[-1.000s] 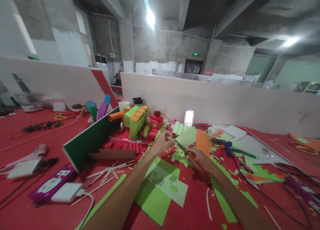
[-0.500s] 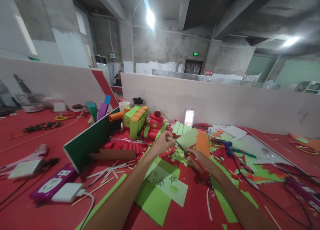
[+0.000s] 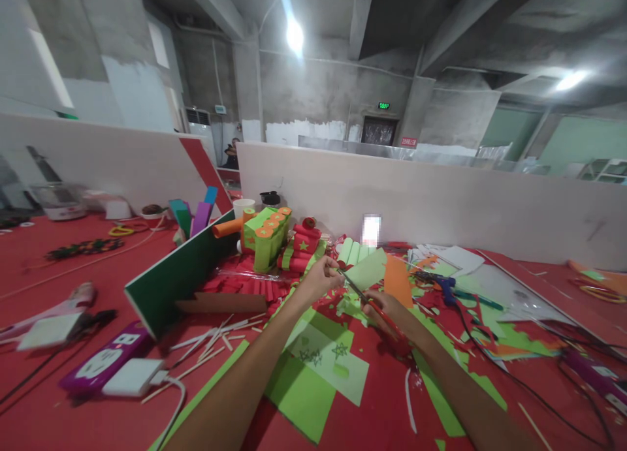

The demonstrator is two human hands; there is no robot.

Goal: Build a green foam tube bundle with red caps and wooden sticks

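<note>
My right hand (image 3: 389, 311) is closed on red-handled scissors (image 3: 360, 291), their dark blades pointing up and left. At the blade tips, my left hand (image 3: 323, 278) pinches something too small to make out. Just behind the blades lies a pale green sheet (image 3: 369, 268), beside an orange sheet (image 3: 398, 280). Below my hands, a light green paper (image 3: 350, 382) with drawn stars rests on a brighter green sheet (image 3: 298, 402). Small green scraps (image 3: 350, 304) are scattered under the scissors.
Paper models in green and orange (image 3: 267, 235) and red (image 3: 302, 245) stand behind a dark green board (image 3: 179, 278). White sticks (image 3: 215, 346) lie at left, near a purple box (image 3: 105, 359). A blue glue gun (image 3: 447, 289) and its cable lie right. A white partition (image 3: 441, 196) closes the back.
Hardly anything differs. Both hands and the scissors stay at nearly the same place, with only a slight shift at the blades.
</note>
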